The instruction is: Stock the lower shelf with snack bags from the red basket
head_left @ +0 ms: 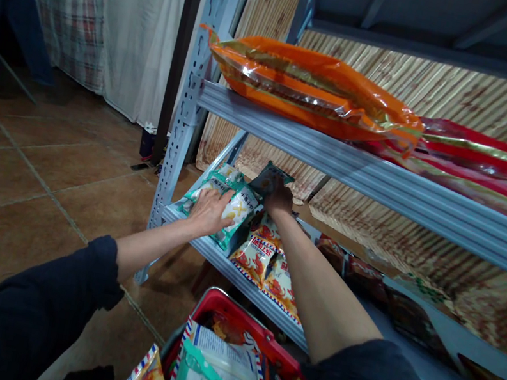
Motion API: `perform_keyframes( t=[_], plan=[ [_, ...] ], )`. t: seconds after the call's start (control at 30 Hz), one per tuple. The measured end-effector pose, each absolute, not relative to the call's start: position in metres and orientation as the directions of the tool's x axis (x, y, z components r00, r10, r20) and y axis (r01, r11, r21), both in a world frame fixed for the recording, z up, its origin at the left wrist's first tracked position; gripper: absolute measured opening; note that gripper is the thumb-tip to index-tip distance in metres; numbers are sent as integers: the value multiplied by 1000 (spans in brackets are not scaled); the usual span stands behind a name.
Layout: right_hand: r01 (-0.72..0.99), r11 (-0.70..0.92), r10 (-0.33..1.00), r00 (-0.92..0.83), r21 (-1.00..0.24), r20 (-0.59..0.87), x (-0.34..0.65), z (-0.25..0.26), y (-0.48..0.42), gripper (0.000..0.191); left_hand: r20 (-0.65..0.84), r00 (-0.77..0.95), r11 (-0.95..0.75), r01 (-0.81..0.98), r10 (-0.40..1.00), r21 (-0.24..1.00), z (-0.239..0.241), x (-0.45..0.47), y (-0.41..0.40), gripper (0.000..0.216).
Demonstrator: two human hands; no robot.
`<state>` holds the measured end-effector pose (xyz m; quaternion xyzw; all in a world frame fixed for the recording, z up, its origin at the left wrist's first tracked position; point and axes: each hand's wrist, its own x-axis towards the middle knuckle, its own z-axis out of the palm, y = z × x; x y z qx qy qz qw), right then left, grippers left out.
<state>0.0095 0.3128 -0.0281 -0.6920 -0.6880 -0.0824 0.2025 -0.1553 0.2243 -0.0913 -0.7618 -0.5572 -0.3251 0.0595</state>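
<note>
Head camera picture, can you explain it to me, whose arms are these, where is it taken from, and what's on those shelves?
The picture comes from a camera worn on a person's head, looking forward and down, so the two arms in dark sleeves are that person's own. There is no machine here, only bare hands. The left hand lies flat on green and white snack bags at the end of the lower shelf. The right hand grips a dark packet just behind them. Beside these lie orange and white snack bags. The upper shelf carries large orange bags and red bags. Below, close to the person, a red basket holds more packets.
</note>
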Motion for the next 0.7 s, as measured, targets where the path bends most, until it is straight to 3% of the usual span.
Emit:
perform_keyframes(
  t=[0.17, 0.33, 0.47, 0.7],
  plan=[
    [981, 18, 907, 65, -192, 417, 13, -21, 312, 54, 558, 224, -385, 904, 799, 188, -84, -145, 230, 62],
    [979, 15, 902, 74, -203, 425, 12, -18, 313, 51, 535, 186, -356, 904, 824, 236, -87, -135, 235, 49],
    [980, 12, 919, 67, -197, 388, 9, -21, 317, 53, 563, 167, -378, 881, 809, 283, -90, -129, 236, 54],
    [983, 43, 930, 25, -179, 366, 4, -29, 325, 49, 583, 157, -342, 913, 797, 222, -88, -123, 233, 61]
  ],
)
